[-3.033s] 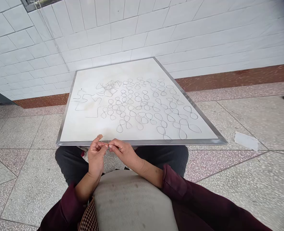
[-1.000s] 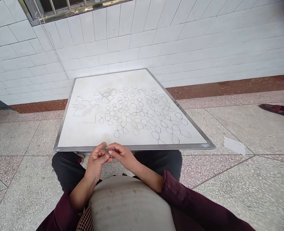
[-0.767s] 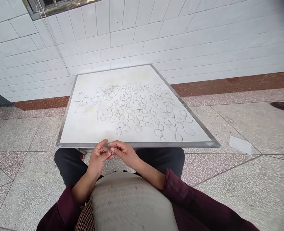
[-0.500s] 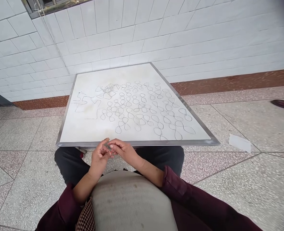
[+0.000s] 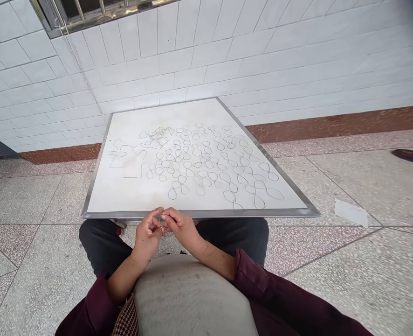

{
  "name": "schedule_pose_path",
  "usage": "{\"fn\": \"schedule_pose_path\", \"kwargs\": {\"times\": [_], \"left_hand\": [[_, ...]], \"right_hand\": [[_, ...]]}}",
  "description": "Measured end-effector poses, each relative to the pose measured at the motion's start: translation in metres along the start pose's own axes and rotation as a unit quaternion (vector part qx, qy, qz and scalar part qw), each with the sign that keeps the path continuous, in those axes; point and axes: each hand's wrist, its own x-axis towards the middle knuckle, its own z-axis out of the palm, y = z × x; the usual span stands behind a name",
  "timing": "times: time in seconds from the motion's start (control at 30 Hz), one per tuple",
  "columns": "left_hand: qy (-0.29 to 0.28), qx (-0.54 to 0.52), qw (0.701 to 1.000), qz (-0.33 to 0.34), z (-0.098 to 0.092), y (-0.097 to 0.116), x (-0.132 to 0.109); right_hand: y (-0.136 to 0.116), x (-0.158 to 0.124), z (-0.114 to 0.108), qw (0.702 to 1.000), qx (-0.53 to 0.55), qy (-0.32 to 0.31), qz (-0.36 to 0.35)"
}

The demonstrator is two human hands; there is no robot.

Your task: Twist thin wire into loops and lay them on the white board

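My left hand [image 5: 147, 235] and my right hand [image 5: 184, 230] meet just in front of the near edge of a white metal-rimmed board [image 5: 129, 196]. Their fingertips pinch a thin wire [image 5: 161, 219], which curves between them; most of it is hidden by the fingers. Many figure-eight wire loops [image 5: 230, 186] lie spread over the middle and right of the board. Toward its back left sits a tangled heap of wires [image 5: 158, 134]. Several bent, separate wire pieces [image 5: 141, 170] rest at the left.
The board stands above my knees, its far side near a white tiled wall [image 5: 178, 60]. A barred window [image 5: 87, 11] is at the upper left. On the speckled floor lies a white strip [image 5: 351, 213], and a shoe [image 5: 412, 156] shows at the far right.
The whole view has shifted slightly, so the board and hands appear a little lower. My fingers have changed their hold slightly, and the wire's curve between them shows more clearly.
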Motion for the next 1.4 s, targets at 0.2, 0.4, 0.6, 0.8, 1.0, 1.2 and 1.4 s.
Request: {"fn": "schedule_pose_path", "kwargs": {"times": [0.2,0.4,0.6,0.8,1.0,1.2,1.4], "left_hand": [[0.015,-0.052,0.998,-0.017,-0.002,-0.005,0.005],[0.013,-0.061,0.998,-0.021,-0.001,-0.007,0.006],[0.038,-0.080,0.995,-0.045,0.000,-0.005,0.010],[0.134,-0.116,0.984,-0.004,-0.004,-0.002,0.019],[0.175,-0.147,0.973,0.020,0.003,-0.002,0.031],[0.170,-0.139,0.976,0.013,0.007,0.003,0.047],[0.112,-0.098,0.989,0.001,0.004,0.018,0.070]], "right_hand": [[0.000,0.008,-0.005,0.999,0.023,-0.041,0.007],[0.002,0.010,-0.006,0.998,0.048,-0.032,0.008],[0.008,0.015,-0.006,0.990,0.119,-0.054,0.054],[-0.004,0.012,-0.012,0.993,0.063,-0.086,0.056],[-0.010,0.015,-0.006,0.994,0.067,-0.049,0.071],[-0.017,0.028,-0.005,0.993,0.091,-0.024,0.077],[-0.024,0.048,-0.012,0.994,0.071,0.007,0.084]]}}
